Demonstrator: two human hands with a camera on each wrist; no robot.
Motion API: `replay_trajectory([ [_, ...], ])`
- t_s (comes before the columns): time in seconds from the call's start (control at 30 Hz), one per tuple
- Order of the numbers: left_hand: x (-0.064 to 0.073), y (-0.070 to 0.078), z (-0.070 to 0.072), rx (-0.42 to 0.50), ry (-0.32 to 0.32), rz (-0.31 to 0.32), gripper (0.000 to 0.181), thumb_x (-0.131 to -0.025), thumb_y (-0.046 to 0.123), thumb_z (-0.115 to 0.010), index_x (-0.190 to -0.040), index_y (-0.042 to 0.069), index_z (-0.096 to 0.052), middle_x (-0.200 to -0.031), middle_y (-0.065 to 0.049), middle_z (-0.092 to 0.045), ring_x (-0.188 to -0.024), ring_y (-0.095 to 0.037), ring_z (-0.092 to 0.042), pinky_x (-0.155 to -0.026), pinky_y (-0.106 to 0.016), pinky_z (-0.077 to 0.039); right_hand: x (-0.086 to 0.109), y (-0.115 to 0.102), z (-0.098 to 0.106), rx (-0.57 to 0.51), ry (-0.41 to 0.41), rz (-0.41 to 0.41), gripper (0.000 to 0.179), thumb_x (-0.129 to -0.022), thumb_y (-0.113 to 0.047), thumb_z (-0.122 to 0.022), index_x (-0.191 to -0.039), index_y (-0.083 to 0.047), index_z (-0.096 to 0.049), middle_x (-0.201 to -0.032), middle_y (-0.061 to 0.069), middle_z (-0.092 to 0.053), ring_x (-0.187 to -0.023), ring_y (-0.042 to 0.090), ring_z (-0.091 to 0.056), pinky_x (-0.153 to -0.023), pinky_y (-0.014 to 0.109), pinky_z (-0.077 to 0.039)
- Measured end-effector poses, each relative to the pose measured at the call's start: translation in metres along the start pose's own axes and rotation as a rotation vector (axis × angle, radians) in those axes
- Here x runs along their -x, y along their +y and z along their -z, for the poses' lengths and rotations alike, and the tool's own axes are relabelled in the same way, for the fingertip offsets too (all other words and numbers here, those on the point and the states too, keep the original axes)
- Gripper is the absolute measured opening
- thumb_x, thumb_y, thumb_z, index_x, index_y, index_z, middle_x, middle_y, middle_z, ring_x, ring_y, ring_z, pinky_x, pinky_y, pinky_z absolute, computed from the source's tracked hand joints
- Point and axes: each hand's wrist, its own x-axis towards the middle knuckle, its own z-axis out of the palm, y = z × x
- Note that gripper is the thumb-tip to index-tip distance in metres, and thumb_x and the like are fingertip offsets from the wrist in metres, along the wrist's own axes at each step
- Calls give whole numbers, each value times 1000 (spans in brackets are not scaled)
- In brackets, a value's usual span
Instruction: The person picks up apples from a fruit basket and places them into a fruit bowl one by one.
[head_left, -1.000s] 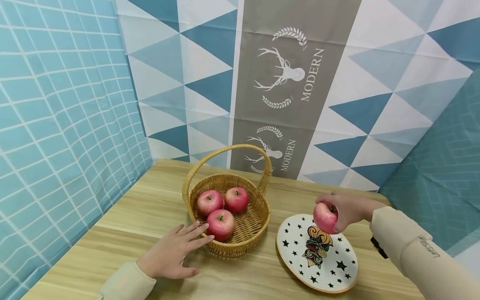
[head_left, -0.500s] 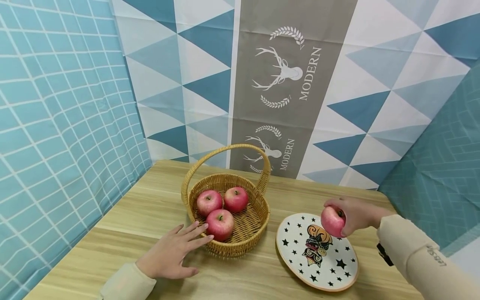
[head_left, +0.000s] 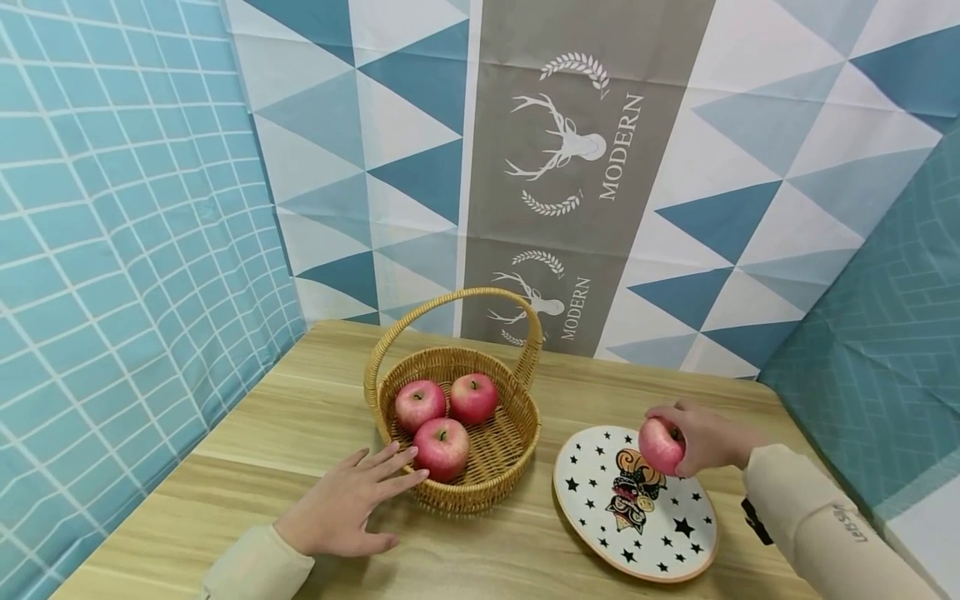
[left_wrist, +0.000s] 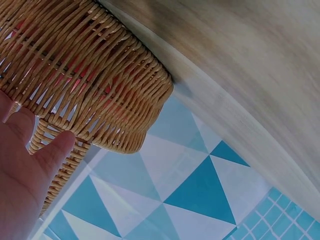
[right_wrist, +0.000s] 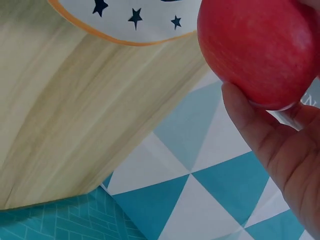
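Head view: from where I stand, the wall cloth [head_left: 420, 125], with its blue and white triangles, fills the upper frame. Below it spreads the wooden table [head_left: 285, 450], and on that, just below the frame's centre, sits a wicker basket [head_left: 537, 425] with its handle arching up. To the lower right lies the round plate [head_left: 648, 550], white with black stars. At lower left, the left hand [head_left: 341, 508] is spread, fingers nearly straight, gripping nothing; its fingertips reach over the basket's near rim, though I can't tell whether they touch the front apple [head_left: 442, 450]. At right, the right hand [head_left: 708, 437] has its thumb and fingers curved firmly round the held apple [head_left: 660, 447], stem showing, above the plate's upper right edge. Two more apples sit in the basket behind the front one, the left apple [head_left: 420, 405] and the back apple [head_left: 474, 398].
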Motion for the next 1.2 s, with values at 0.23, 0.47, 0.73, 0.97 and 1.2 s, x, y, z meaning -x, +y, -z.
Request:
replay_trajectory([
  [0.23, 0, 1, 0, 19, -10, 9, 76, -66, 46, -78, -135, 19, -58, -141, -11, -54, -122, -36, -56, -83, -59, -50, 0, 5, -13, 79, 66, 39, 72, -55, -21, -88, -119, -5, -59, -97, 11, -51, -83, 21, -52, -66, 37, -51],
  [0.47, 0, 1, 0, 14, -3, 4, 77, -65, 46, -79, -134, 18, -59, -140, -11, -55, -122, -36, -56, -82, -59, -50, 2, 8, -24, 78, 52, 27, 73, -56, -19, -88, -121, -4, -57, -99, 13, -50, -83, 22, -53, -67, 39, -52],
  [0.73, 0, 1, 1, 24, -2, 7, 77, -64, 45, -78, -134, 18, -59, -140, -11, -55, -122, -36, -56, -82, -59, -50, 2, 18, -37, 75, 41, 48, 76, -55, -18, -87, -122, 0, -56, -97, 12, -51, -82, 20, -53, -66, 36, -51],
  [0.97, 1, 3, 2, 22, -10, 10, 76, -64, 44, -78, -133, 18, -59, -139, -12, -56, -122, -36, -56, -82, -58, -50, 2, 18, -37, 23, 21, 24, 76, -54, -15, -86, -122, 1, -56, -97, 13, -51, -82, 22, -53, -67, 39, -50],
  [1.2, 1, 2, 2, 24, -14, 21, 76, -65, 46, -77, -134, 18, -59, -140, -11, -55, -122, -36, -56, -82, -58, -50, -2, 19, -36, -51, -25, -5, 79, -54, -11, -81, -126, 5, -53, -101, 17, -49, -85, 24, -53, -70, 40, -49],
])
